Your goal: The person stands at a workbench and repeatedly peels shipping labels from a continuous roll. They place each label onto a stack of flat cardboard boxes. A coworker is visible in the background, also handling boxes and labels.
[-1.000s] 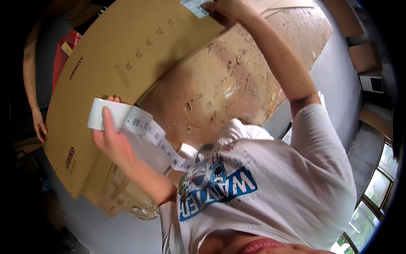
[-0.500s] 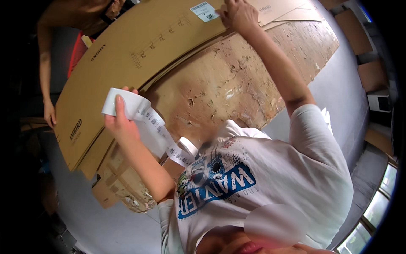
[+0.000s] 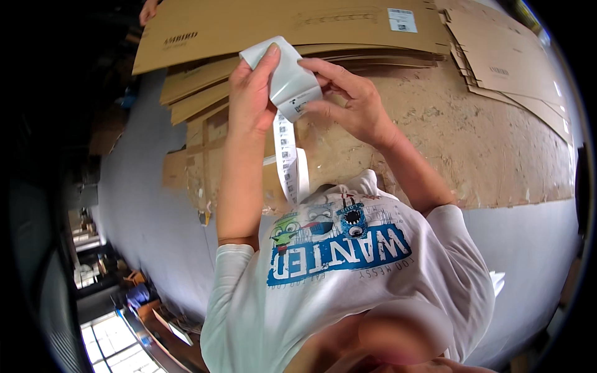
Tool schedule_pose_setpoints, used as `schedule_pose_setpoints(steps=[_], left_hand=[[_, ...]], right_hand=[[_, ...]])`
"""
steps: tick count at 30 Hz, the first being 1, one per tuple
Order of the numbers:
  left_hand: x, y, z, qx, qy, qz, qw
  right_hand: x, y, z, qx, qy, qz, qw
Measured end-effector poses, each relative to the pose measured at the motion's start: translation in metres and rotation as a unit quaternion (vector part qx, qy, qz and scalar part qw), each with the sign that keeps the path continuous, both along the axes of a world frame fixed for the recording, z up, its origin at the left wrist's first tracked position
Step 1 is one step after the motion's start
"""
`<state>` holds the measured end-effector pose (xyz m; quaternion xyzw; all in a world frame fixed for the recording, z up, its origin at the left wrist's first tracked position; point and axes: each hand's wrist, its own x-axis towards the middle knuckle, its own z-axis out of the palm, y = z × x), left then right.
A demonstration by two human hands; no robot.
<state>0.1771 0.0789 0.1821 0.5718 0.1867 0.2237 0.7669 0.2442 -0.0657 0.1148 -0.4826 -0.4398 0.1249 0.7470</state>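
My left hand (image 3: pixel 252 93) is closed on a white strip of labels (image 3: pixel 283 68), the thumb lying flat across its face. At the strip's right edge, my right hand (image 3: pixel 357 105) grips with bent fingers, the thumb by a printed label; some of its fingertips are hidden. Below my hands the printed tail (image 3: pixel 286 155) of the strip hangs toward my shirt. Beyond my hands lies a flat brown carton (image 3: pixel 249 28) on a stack, with a white label (image 3: pixel 402 20) stuck near its right end.
Under the stack is a worn, tape-scarred cardboard work surface (image 3: pixel 429 137). More flat cartons (image 3: pixel 507 56) lie at the far right. Another person's hand (image 3: pixel 148 11) touches the carton's far left corner. Grey floor (image 3: pixel 149 186) shows at the left.
My right hand has come back from the label on the carton to the strip in my left hand. The view has turned, and the other person shows only as a hand.
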Motion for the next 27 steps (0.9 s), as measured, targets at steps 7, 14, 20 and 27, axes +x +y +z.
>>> schedule_pose_setpoints(steps=[7, 14, 20, 27], left_hand=[[-0.046, -0.026, -0.009, -0.052, 0.056, -0.028, 0.997], [-0.045, -0.018, -0.020, -0.085, 0.048, -0.100, 0.990], [-0.029, 0.009, -0.044, -0.068, 0.097, -0.126, 0.985], [0.003, 0.033, -0.084, -0.106, 0.075, -0.078, 0.989]], right_hand=[[-0.013, -0.014, 0.007, -0.041, 0.150, 0.113, 0.981], [-0.027, -0.015, 0.008, -0.050, 0.150, 0.050, 0.986], [-0.025, -0.003, -0.005, -0.075, -0.158, -0.191, 0.966], [0.007, 0.008, -0.017, -0.051, -0.295, -0.284, 0.911]])
